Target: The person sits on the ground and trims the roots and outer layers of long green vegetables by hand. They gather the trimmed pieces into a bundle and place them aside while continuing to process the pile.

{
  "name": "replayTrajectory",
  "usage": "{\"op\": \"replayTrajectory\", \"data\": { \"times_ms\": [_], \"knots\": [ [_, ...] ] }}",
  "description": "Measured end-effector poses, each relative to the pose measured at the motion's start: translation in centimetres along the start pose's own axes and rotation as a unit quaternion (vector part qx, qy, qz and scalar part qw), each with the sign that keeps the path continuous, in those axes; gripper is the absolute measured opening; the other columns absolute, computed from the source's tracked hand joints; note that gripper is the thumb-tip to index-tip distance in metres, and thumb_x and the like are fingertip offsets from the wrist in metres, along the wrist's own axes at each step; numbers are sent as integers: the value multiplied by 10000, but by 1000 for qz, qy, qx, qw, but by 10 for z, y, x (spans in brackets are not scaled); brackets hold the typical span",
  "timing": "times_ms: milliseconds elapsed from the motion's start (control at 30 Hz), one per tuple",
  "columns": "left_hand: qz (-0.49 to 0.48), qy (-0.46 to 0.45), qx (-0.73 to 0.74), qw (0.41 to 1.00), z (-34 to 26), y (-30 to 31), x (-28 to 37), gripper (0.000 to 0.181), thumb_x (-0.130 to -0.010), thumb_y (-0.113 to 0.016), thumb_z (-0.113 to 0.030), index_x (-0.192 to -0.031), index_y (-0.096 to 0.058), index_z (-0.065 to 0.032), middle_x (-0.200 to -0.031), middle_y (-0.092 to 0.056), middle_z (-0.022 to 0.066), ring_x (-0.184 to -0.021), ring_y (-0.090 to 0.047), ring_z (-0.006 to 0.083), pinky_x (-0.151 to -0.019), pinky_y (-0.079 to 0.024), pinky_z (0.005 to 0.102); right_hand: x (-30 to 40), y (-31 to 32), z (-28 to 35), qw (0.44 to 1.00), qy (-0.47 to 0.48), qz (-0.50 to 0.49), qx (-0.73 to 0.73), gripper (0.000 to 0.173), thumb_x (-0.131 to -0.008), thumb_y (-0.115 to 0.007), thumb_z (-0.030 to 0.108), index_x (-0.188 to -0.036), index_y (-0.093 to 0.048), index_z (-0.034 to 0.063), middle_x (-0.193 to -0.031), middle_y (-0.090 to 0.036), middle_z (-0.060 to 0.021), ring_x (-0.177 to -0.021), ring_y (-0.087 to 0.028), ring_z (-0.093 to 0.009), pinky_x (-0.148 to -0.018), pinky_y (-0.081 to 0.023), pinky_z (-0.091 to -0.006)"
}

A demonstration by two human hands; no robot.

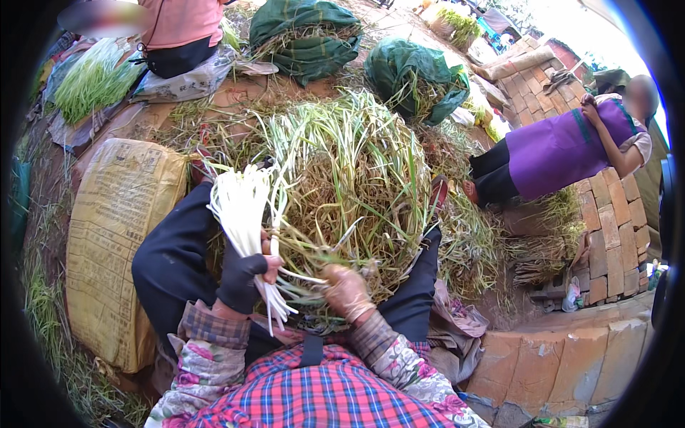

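My left hand (247, 275), in a dark fingerless glove, is closed around a bundle of long white plant stalks (243, 206). A single stalk stands a little apart on the bundle's right side. To the right, my right hand (349, 291), in a thin translucent glove, grips the white end of another stalk (299, 276); some green leaves blur just above the fingers. Between my knees lies a big heap of stalks (353, 187) with green tops and brown, withered leaves. The fingertips of my right hand are partly hidden.
A yellow wrapped bale (118, 251) stands left of my leg. Beyond the heap are green mesh sacks (305, 43). A person in a purple apron (562, 150) stands at right, near brick paving (610, 235). Another person in pink (182, 27) is at upper left, beside pale green stalks (96, 80).
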State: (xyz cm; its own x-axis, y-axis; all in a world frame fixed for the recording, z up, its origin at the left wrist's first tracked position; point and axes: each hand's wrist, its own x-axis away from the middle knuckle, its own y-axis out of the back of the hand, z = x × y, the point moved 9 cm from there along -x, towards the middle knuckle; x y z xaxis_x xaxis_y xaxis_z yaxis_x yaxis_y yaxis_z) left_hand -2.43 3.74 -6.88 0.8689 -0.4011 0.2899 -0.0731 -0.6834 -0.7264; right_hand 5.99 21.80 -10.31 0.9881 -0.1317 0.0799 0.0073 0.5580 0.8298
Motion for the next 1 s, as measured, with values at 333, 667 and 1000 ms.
{"op": "replayTrajectory", "data": {
  "times_ms": [333, 667, 1000],
  "knots": [
    [36, 21, -40, 998, -9, 6, -1, 473, -653, -602, -9, -1098, -446, 31, -711, -612, 167, -442, -518, 166, -452, -468, 267, -2, 64, -1, 999, 29, 8, 25, 264, -815, -648, 169, -1066, -643, 90, -980, -655, -108, -883, -633, -251, -808, -501, -351],
    [45, 95, -134, 985, 30, 6, -12, 419, -641, -633, -17, -1036, -504, 44, -680, -592, 111, -429, -543, 169, -420, -458, 252, -37, -15, 74, 723, -95, 92, -678, 133, -902, -592, 95, -961, -546, -15, -800, -628, -82, -637, -623, -180, -636, -515, -294],
    [39, 60, -133, 989, 23, 2, -10, 399, -654, -624, -29, -1027, -500, 39, -683, -568, 106, -439, -549, 181, -422, -464, 269, -18, -8, 57, 734, -63, 74, -672, 203, -832, -656, 135, -999, -604, 30, -899, -608, 8, -765, -528, -60, -704, -420, -203]
  ]
}}
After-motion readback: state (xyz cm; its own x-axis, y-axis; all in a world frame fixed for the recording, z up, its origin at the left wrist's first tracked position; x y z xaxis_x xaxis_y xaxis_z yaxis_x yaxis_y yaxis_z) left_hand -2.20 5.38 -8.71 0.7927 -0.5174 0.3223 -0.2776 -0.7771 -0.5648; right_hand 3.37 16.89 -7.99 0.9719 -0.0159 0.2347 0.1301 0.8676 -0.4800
